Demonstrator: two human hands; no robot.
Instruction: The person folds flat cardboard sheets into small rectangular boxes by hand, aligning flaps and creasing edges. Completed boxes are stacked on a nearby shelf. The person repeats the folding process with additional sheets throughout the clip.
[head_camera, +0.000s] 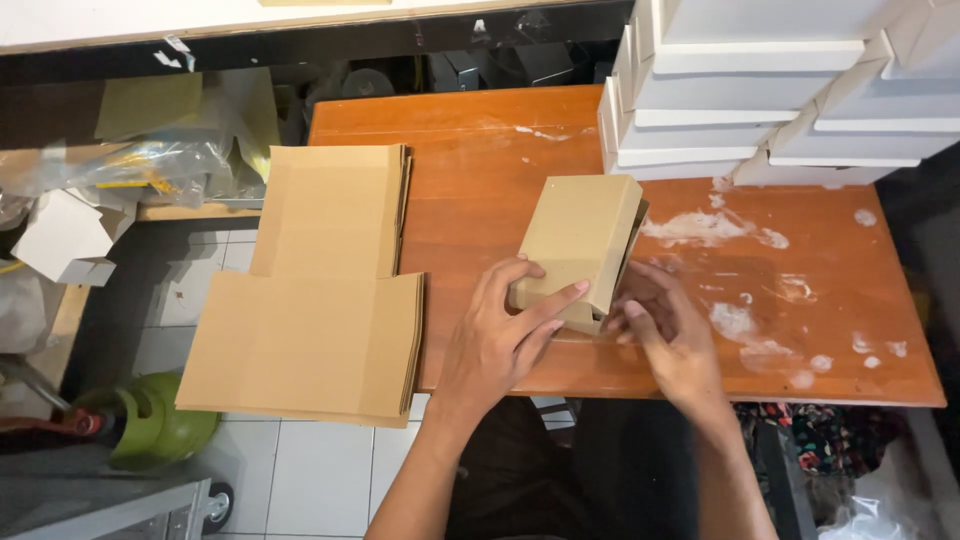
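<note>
While both hands (580, 335) grip it, plain brown cardboard box (580, 240) half-folded.

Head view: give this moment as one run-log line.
left hand: on cardboard box | right hand: at box's side | flat blanks: stacked left

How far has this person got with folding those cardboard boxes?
Done, it seems: a stack of assembled white boxes sits at the table's far right corner. In hand: the left hand presses on a half-folded brown cardboard box while the right hand works at its open end. Left: a thick pile of flat brown cardboard blanks on the table's left edge, unfolded.
</note>
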